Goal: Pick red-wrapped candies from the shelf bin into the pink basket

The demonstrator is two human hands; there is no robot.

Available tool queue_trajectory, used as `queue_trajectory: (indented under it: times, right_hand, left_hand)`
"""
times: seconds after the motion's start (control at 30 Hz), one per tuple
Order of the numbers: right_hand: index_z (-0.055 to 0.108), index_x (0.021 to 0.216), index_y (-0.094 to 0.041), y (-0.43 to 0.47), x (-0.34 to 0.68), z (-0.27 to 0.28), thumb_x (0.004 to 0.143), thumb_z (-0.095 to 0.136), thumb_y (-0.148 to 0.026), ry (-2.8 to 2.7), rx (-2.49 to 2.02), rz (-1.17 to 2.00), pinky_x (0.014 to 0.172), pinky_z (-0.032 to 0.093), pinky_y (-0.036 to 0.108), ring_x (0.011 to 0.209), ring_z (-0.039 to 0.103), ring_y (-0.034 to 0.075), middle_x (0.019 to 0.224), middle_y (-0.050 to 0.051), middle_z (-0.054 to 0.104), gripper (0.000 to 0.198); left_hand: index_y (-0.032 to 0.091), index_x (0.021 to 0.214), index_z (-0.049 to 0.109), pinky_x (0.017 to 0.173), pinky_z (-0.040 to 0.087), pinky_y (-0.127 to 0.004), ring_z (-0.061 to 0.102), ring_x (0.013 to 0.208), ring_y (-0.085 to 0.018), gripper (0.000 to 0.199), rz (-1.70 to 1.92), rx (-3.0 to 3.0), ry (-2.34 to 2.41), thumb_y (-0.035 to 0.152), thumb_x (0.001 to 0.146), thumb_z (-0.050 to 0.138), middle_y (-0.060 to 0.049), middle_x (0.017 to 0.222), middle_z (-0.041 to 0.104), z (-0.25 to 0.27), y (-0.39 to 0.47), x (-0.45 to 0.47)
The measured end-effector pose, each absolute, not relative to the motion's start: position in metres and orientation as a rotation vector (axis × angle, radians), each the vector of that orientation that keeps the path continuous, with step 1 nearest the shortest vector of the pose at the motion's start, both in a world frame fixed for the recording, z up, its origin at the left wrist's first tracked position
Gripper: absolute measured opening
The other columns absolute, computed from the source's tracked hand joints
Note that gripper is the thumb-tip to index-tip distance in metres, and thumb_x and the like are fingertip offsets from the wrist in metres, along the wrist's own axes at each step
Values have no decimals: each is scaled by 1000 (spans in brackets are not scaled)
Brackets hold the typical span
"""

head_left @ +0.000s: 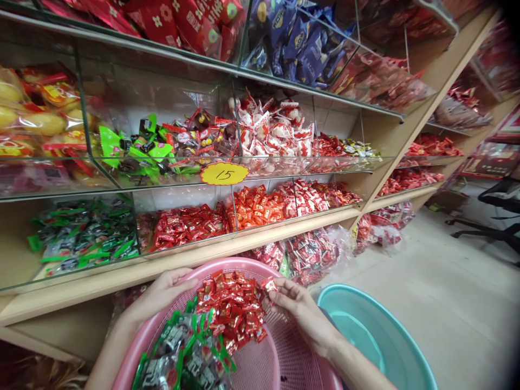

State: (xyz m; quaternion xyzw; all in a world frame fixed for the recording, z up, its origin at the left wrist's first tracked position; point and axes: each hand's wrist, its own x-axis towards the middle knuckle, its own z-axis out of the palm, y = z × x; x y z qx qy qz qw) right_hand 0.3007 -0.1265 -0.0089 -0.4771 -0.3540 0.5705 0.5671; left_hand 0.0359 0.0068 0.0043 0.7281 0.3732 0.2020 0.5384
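A pink plastic basket (142,346) with a meshed inner wall is in front of me, low in the head view. Red wrapped candies (233,303) are heaped toward its far side, and larger green-and-clear packets (174,352) lie at its near left. My right hand (294,303) pinches one red wrapped candy (269,284) between thumb and fingers, just above the heap's right edge. On the far left rim rests my left hand (164,292), its fingers curled over the rim near the heap. The undersides of those fingers are partly hidden.
Glass-fronted shelves (182,246) of sorted candies rise before me, with a yellow tag (225,173) marked 15. A teal basin (365,325) stands right of the basket. Bagged candies (312,252) sit under the bottom shelf. Black chair legs (483,225) stand on the floor at right.
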Motion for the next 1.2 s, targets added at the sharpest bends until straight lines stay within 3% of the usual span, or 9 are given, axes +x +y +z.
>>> queue_trajectory:
  times: [0.43,0.6,0.87,1.03,1.2]
  right_hand:
    - [61,86,-18,-126,300,-12,67,68,-30,-810,-1120,1382,66,43,21,73,55,10,83,1,60,24]
    - [57,95,-19,-121,301,-12,68,68,-30,-807,-1113,1370,61,41,19,69,54,9,82,0,60,31]
    - [51,96,-19,-122,298,-9,68,68,-32,-844,-1070,1329,69,45,27,69,57,11,78,-1,57,36]
    - [42,106,-24,-127,295,-11,69,67,-31,-900,-1062,1342,71,47,31,74,59,13,87,-1,54,45]
    - [41,96,-25,-124,288,-19,65,68,-35,-980,-1152,1365,55,46,27,60,58,12,82,-3,52,42]
  left_hand:
    - [13,100,59,79,43,-31,55,90,-23,37,470,1700,862,41,77,52,-6,96,63,0,8,34]
    - [13,93,62,76,43,-28,56,86,-22,35,478,1738,903,43,77,52,-5,92,64,2,8,34]
    - [14,93,62,75,42,-27,55,85,-21,38,458,1752,919,46,75,52,-3,91,64,5,8,32]
    - [14,90,61,71,42,-25,55,80,-19,33,458,1733,898,43,77,52,-3,86,63,5,5,31]
    - [14,90,61,71,42,-25,54,82,-20,35,489,1726,905,44,75,53,-3,87,63,4,5,31]
